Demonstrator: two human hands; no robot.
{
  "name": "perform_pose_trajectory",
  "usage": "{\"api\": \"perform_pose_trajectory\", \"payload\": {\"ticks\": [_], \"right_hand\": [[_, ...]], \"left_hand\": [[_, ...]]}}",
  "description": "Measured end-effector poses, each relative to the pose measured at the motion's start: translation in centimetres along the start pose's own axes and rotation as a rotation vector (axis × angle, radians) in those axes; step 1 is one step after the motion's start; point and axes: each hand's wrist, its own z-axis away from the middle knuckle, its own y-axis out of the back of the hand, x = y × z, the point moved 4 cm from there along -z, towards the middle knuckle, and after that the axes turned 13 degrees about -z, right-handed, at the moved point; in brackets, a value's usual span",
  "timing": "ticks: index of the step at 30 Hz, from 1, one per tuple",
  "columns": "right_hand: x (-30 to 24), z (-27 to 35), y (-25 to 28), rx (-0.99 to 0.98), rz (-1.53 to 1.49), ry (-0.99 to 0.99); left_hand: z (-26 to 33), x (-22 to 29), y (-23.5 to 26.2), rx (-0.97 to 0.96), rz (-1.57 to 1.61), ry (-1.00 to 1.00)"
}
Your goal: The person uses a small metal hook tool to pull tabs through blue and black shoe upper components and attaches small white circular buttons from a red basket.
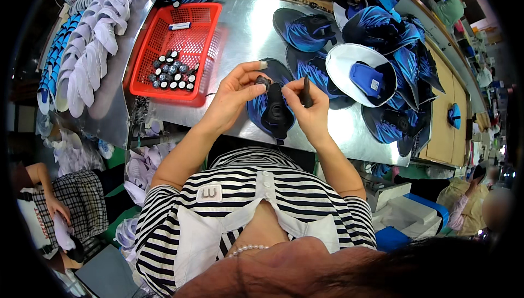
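Observation:
Between the thumb and fingers of my left hand is a small round dark piece, partly covered by the fingertips. My right hand is closed around a slim black pen-shaped tool, its narrow end pointing away from me. Right below both hands lies a blue-and-black shoe upper on the metal table. The right thumb and forefinger are at its black tongue area; whether they also pinch it I cannot tell.
A red plastic basket at left holds several small round black-and-white pieces and a marker. More blue-and-black uppers and a white-lined one pile up at right. White shoe parts line the far left. A co-worker's hand shows at lower left.

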Motion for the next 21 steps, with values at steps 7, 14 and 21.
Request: {"api": "perform_pose_trajectory", "payload": {"ticks": [7, 14, 21], "right_hand": [[-0.32, 0.10, 0.34, -0.041, 0.055, 0.064], [0.04, 0.16, 0.60, -0.050, 0.189, 0.183], [0.34, 0.09, 0.40, -0.033, 0.275, 0.263]], "left_hand": [[0.20, 0.02, -0.41, -0.077, 0.014, 0.042], [-0.01, -0.68, -0.19, -0.085, 0.072, 0.058], [-0.23, -0.64, -0.49, -0.096, 0.036, 0.031]]}}
